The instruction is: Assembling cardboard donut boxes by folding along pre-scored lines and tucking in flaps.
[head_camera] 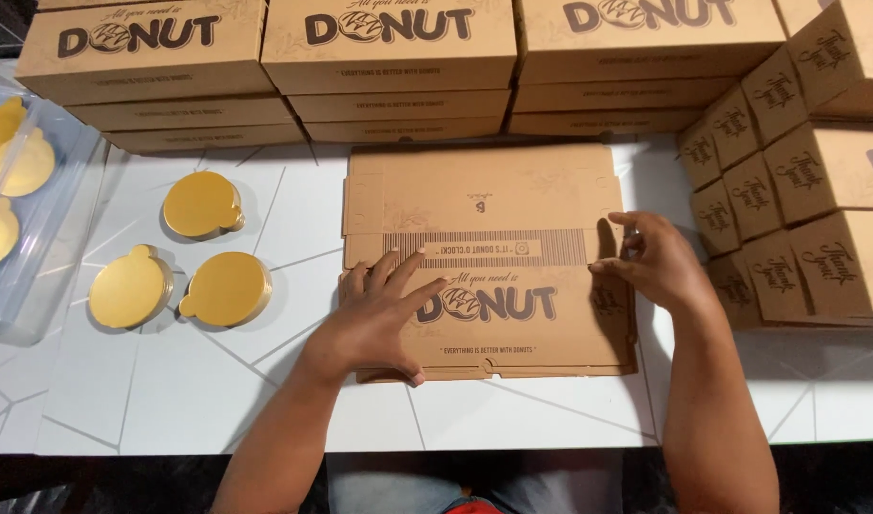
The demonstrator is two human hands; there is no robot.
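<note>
A flat, unfolded brown cardboard box [484, 205] with dark printing lies on the white table [151, 390] in front of me. My left hand [379, 319] presses flat on its near left part, fingers spread. My right hand [657, 262] rests at the box's right edge, fingertips pinching or touching a side flap there. Neither hand lifts the box off the table.
Stacks of closed brown boxes [389, 57] line the back edge. Smaller brown boxes [807, 181] are piled at the right. Three stacks of round gold cake boards [203, 205] lie at the left, beside a clear plastic bin [37, 238] holding more.
</note>
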